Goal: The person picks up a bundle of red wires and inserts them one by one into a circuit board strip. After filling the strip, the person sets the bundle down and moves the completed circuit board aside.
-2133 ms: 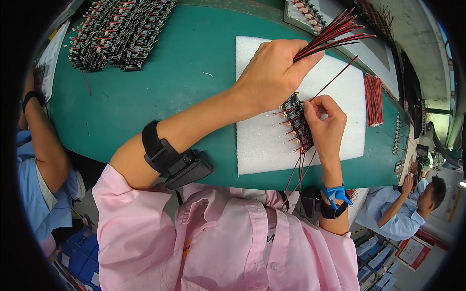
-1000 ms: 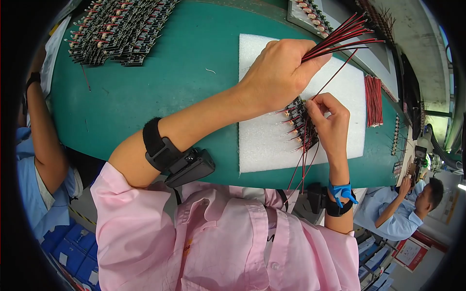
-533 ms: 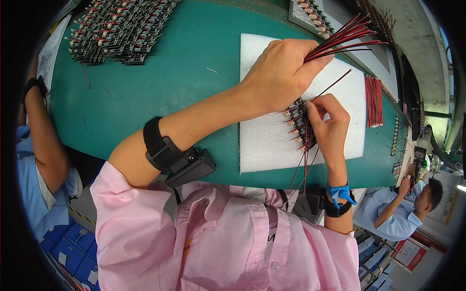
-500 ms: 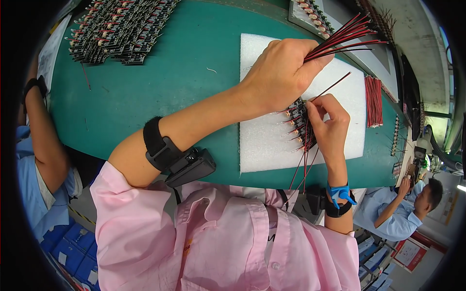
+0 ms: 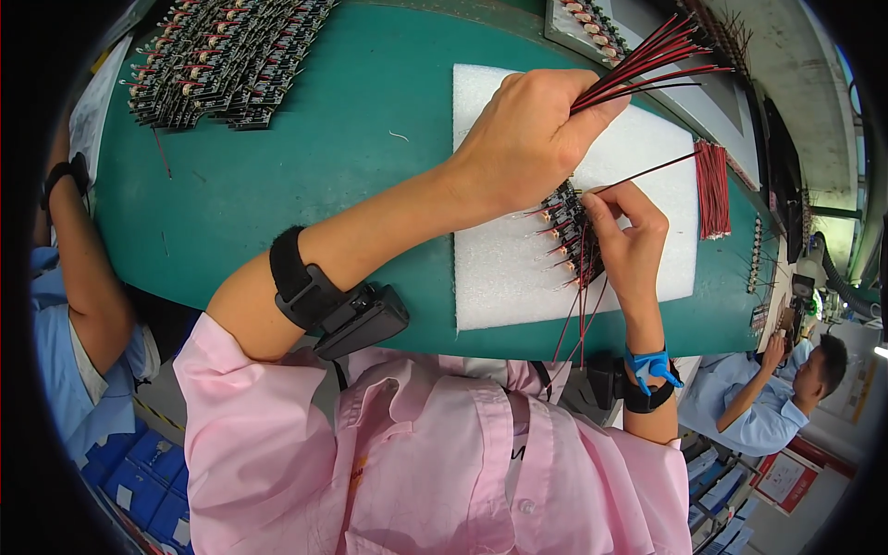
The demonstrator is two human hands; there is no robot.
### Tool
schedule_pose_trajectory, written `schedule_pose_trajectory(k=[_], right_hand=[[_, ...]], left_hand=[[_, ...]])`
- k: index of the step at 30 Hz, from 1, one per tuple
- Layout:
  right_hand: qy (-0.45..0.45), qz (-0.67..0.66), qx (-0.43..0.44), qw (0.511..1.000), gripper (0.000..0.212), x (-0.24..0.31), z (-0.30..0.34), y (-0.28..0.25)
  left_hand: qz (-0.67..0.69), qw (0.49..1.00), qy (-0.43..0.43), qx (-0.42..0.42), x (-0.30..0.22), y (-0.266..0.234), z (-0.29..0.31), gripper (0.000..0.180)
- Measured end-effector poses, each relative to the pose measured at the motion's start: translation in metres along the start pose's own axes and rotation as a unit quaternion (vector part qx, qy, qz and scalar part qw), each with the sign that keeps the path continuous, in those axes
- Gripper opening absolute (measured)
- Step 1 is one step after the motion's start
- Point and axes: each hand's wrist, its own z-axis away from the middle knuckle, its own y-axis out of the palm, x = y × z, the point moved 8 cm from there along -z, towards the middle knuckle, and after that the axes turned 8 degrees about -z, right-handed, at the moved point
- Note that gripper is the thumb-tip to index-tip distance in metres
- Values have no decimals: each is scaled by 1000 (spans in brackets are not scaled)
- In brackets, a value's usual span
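Observation:
My left hand [image 5: 532, 139] is closed around a bundle of thin red and black wires [image 5: 652, 69], whose ends fan out toward the upper right. Under it lies a strip of small black circuit boards [image 5: 566, 227], partly hidden by both hands. My right hand [image 5: 634, 240] pinches one dark wire [image 5: 655, 169] at the right edge of the strip. That wire's free end points up and to the right. Several red and black wires [image 5: 582, 319] trail from the strip past the table's near edge. Beneath the boards is a white foam sheet [image 5: 495, 291].
A large pile of circuit boards [image 5: 227, 65] sits at the far left of the green table [image 5: 370, 92]. Right of the foam lies a stack of red wires [image 5: 712, 190]. Another board strip [image 5: 756, 254] is farther right. Co-workers in blue sit at left [image 5: 92, 305] and right [image 5: 749, 398].
The wire in my right hand now slants lower, and its free end reaches farther right. My left hand and its bundle have shifted slightly left.

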Motion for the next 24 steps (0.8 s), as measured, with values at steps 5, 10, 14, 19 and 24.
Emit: schedule_pose_trajectory(k=[5,10,14,19,24], right_hand=[[17,-16,-11,1000,5,-3,2,0],[-17,-2,-34,999,5,3,2,-1],[-28,20,-32,999,5,6,2,0],[17,14,-9,1000,7,0,1,-1],[37,5,17,999,7,-3,-2,2]], left_hand=[[-2,1000,0,-1,0,0,0,37],[-7,1000,-9,1,-2,-2,-1,32],[-7,1000,0,-5,-1,-1,0,35],[-8,1000,1,-11,-1,-1,1,39],[-23,1000,-14,-4,-1,-2,0,31]])
